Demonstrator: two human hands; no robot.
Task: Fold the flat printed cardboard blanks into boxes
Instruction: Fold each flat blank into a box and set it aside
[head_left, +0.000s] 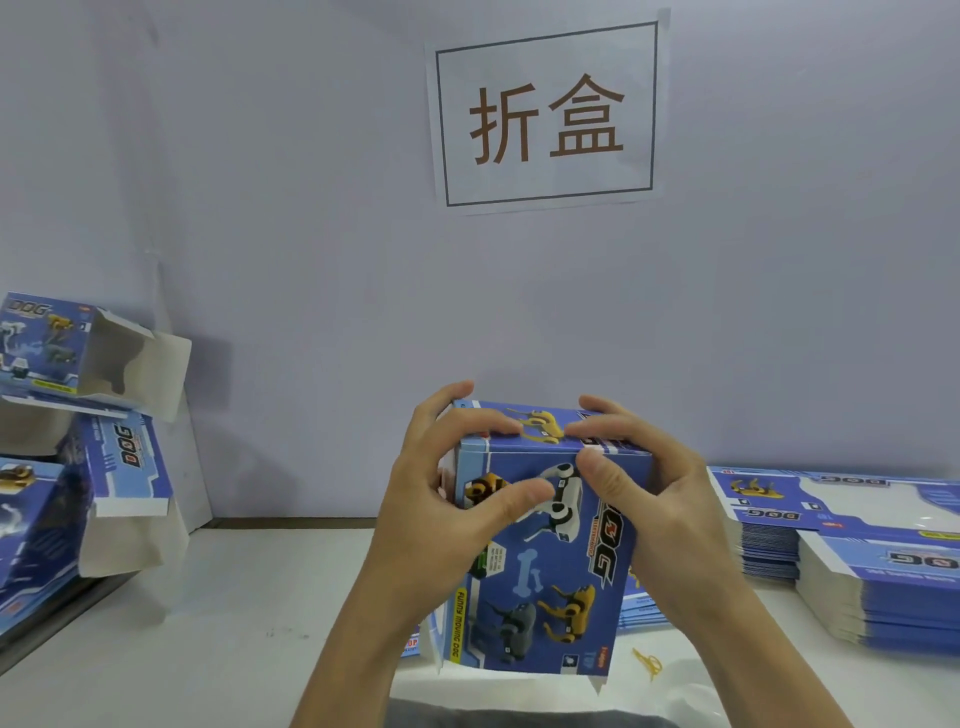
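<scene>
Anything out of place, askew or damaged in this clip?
Only one stray: a small yellow rubber band lies loose on the white table, right of the blue printed cardboard box that both hands grip. No damage visible.

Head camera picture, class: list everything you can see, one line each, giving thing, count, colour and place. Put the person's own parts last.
Box being folded: one, blue with printed dogs, centre, held upright over the table.
Folded boxes: several, blue, flaps open, piled at left.
Flat blanks: at least two stacks, blue and white, on the table at right.
Rubber band: one, yellow, on the table right of the held box.
Paper sign: one, white with brown characters, on the wall.
Table: one, white.
Hands: left hand and right hand, both gripping the box's upper end.
</scene>
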